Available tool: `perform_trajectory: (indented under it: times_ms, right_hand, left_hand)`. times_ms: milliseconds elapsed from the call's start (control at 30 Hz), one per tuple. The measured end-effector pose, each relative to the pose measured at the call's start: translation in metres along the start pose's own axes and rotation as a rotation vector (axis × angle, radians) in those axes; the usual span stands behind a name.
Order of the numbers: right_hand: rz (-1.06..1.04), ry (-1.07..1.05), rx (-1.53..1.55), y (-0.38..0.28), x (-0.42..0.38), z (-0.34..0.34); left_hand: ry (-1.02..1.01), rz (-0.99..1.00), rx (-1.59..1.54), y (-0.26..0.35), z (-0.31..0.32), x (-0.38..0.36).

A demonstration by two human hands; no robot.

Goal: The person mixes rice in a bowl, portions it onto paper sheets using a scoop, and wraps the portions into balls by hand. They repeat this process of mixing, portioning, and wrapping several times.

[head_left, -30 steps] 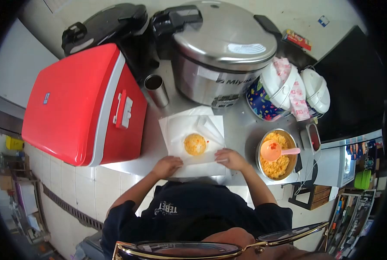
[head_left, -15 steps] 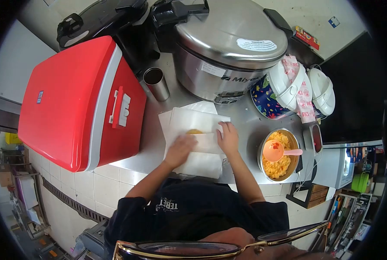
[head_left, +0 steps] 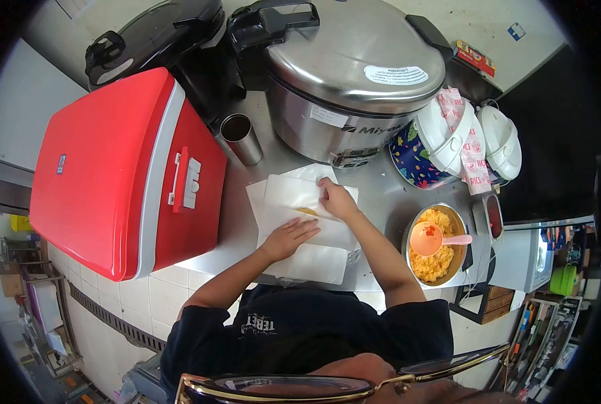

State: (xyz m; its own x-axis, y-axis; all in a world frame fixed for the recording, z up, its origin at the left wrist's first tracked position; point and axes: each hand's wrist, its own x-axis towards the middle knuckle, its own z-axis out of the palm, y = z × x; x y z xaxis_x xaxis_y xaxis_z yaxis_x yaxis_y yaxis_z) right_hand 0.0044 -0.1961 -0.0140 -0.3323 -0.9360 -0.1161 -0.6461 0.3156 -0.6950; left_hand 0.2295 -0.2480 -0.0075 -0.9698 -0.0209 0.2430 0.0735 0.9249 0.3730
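White wrapping paper (head_left: 314, 264) lies in overlapping sheets on the steel table, its lower part folded up over a yellowish food portion (head_left: 306, 211). Only a thin strip of that food shows at the fold. My left hand (head_left: 288, 240) rests flat on the folded part, fingers stretched towards the food. Bent at the upper part of the paper, my right hand (head_left: 337, 200) has its fingers closed on the sheet. A steel bowl (head_left: 408, 259) of orange-yellow rice (head_left: 436, 268) stands to the right, with a pink scoop (head_left: 425, 240) lying on the rice.
A red cooler box (head_left: 105, 175) stands at the left, with a steel tumbler (head_left: 242, 139) beside it. Behind the paper is a large steel rice cooker (head_left: 348, 81). Two lidded containers (head_left: 442, 138) and a small metal tray (head_left: 487, 215) are at the right.
My right hand has moved up and left to the top of the paper. My left hand has slid slightly right and down and flattened over the fold, where less food shows.
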Motion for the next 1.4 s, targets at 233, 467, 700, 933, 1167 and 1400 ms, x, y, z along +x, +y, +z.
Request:
perform_trajectory:
  times_ms: [233,467,700,933,1167,1400]
  right_hand:
    - [-0.032,-0.021,-0.028,-0.002,0.008,0.004]
    - [-0.044,-0.025,-0.065,-0.013,0.014,0.002]
    - [-0.377,0.053,-0.35,-0.018,0.014,-0.015]
    - [-0.11,-0.269,-0.406,-0.022,0.016,-0.057]
    - [-0.127,-0.387,-0.35,-0.026,0.003,-0.072]
    - [-0.343,-0.12,-0.287,-0.027,-0.035,-0.055]
  left_hand:
    - [0.158,-0.091,-0.106,-0.004,-0.006,0.012]
    - [0.192,-0.115,-0.127,-0.005,-0.011,0.015]
    - [0.155,-0.179,-0.176,-0.006,-0.014,0.018]
    - [0.146,-0.174,-0.13,-0.009,-0.027,0.031]
    - [0.118,-0.317,-0.035,-0.01,-0.04,0.048]
    - [0.055,-0.421,0.039,-0.002,-0.057,0.066]
